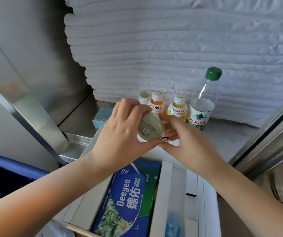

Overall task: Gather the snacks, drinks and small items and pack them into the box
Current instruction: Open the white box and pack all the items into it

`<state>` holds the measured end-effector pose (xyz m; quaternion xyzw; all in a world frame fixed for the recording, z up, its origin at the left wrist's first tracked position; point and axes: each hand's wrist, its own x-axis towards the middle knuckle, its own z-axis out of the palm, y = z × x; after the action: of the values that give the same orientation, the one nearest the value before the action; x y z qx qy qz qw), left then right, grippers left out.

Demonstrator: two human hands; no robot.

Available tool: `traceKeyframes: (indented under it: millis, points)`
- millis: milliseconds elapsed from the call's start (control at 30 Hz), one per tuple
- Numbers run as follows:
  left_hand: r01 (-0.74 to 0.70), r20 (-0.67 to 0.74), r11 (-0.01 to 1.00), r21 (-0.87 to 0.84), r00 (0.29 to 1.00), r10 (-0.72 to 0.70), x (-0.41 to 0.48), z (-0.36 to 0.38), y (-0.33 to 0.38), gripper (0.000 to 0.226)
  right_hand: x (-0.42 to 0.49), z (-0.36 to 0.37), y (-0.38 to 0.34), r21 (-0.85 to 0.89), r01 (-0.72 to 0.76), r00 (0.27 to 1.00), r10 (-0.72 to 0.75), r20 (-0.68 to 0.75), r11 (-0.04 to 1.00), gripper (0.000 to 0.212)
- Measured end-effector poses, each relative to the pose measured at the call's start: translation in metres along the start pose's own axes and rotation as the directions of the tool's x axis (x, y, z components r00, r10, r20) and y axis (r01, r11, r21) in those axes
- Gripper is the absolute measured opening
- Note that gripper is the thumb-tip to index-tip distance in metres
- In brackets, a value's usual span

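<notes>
My left hand (120,129) grips a small pale green rounded case (151,125) above the far end of the white box (176,194). My right hand (185,142) pinches the case's lower edge, where a small black loop hangs. Inside the box lies a blue and green wet-wipe pack (128,200), with a small blue item (172,224) in the right compartment. Behind the hands stand an orange Mogu Mogu bottle (157,103), a yellow Mogu Mogu bottle (178,106) and a water bottle with a green cap (202,103).
A small white cup (145,96) stands behind the orange bottle. A light blue box (102,117) lies on the shelf at left. A tall stack of folded white linen (171,48) fills the back. Metal frame bars (26,106) run down the left and right.
</notes>
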<state>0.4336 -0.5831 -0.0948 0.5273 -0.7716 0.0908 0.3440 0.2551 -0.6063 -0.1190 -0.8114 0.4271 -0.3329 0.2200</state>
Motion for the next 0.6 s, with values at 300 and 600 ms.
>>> traceKeyframes:
  millis: [300, 600]
  points:
    - [-0.04, 0.218, 0.999, 0.022, 0.975, 0.034, -0.013, 0.001, -0.001, 0.073, -0.002, -0.016, 0.003, 0.002, 0.008, 0.971, -0.008, 0.238, 1.0, 0.051]
    - [-0.026, 0.598, 0.995, -0.098, 0.798, 0.08, -0.061, 0.024, 0.003, 0.045, -0.005, -0.022, 0.009, -0.3, 0.175, 0.826, 0.026, 0.563, 0.938, 0.03]
